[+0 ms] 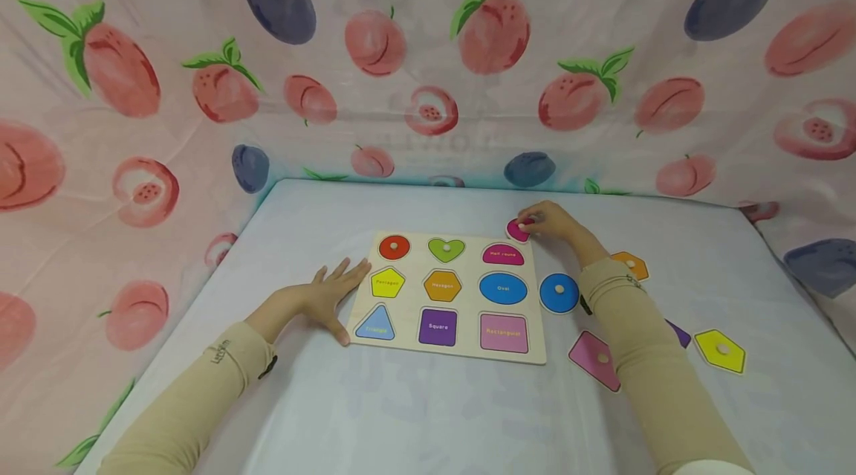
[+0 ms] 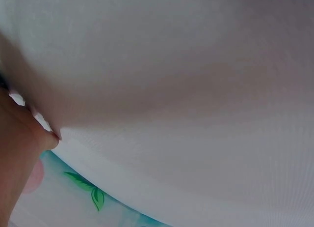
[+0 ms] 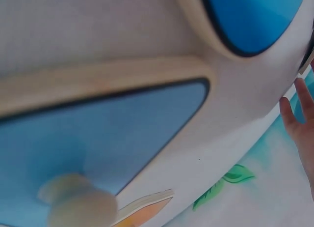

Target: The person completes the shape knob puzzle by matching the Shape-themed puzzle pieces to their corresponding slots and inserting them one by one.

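A wooden shape puzzle board (image 1: 406, 317) lies on the table. The red circle (image 1: 394, 247) and green heart (image 1: 446, 250), both with knobs, sit in its top row; the other slots show printed words. My left hand (image 1: 328, 299) rests at the board's left edge, fingers spread; it also shows in the left wrist view (image 2: 22, 151). At the board's top right corner my right hand (image 1: 551, 221) pinches the magenta half-round piece (image 1: 519, 230) by its knob. Part of that hand shows at the right of the right wrist view.
Right of the board lie a blue oval piece (image 1: 559, 293), a pink piece (image 1: 594, 360), a yellow pentagon (image 1: 721, 351), an orange piece (image 1: 631, 265) and a partly hidden purple piece (image 1: 681, 333). A blue triangle piece (image 3: 113, 133) shows beneath the right wrist. Fruit-printed cloth (image 1: 431, 73) hangs behind.
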`<state>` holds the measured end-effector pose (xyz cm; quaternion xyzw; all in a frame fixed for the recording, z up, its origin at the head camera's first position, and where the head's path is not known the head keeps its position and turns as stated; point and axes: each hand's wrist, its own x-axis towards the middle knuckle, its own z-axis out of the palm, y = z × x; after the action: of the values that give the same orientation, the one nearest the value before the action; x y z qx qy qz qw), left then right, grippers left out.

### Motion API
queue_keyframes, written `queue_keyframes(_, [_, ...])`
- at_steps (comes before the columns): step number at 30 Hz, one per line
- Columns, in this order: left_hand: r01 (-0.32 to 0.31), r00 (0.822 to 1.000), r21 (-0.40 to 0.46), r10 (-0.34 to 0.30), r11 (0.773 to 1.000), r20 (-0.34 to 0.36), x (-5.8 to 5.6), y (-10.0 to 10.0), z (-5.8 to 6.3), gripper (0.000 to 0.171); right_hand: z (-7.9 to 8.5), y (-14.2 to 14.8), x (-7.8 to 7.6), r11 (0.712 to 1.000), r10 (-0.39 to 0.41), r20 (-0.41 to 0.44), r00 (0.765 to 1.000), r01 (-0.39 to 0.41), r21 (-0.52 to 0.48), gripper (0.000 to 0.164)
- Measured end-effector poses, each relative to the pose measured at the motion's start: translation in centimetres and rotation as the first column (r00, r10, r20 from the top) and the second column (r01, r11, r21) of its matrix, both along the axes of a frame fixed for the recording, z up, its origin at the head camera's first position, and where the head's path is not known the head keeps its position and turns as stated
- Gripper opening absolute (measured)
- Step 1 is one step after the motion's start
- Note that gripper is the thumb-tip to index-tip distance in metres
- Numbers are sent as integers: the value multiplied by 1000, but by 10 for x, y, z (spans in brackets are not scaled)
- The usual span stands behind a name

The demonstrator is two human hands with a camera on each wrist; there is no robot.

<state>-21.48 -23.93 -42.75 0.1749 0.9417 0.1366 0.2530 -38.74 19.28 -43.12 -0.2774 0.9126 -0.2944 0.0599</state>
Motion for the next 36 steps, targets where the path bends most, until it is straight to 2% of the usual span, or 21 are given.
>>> queue_keyframes(5, [2,1000,-3,-2,1000,1,-1,1,0,135,0,1,1,1000,11,-42,999,-10,15,19])
queue_keyframes(16, [-1,1000,5,1,1000,8,0,0,0,136,8,-3,8,1000,5,-74,997,-3,18,11])
queue_keyframes(23, [5,1000,10,-6,1000,16,1,0,1,136,10,-4,15,998,-47,-53,997,49,47,15])
queue_keyframes(31, [-3,1000,9,3,1000,15,0,0,1,136,10,-1,25,998,-50,-77,996,53,35,17])
queue_keyframes(36, [0,1000,12,0,1000,10,-1,-1,0,136,9,0,33,995,-86,-51,995,88,38,16])
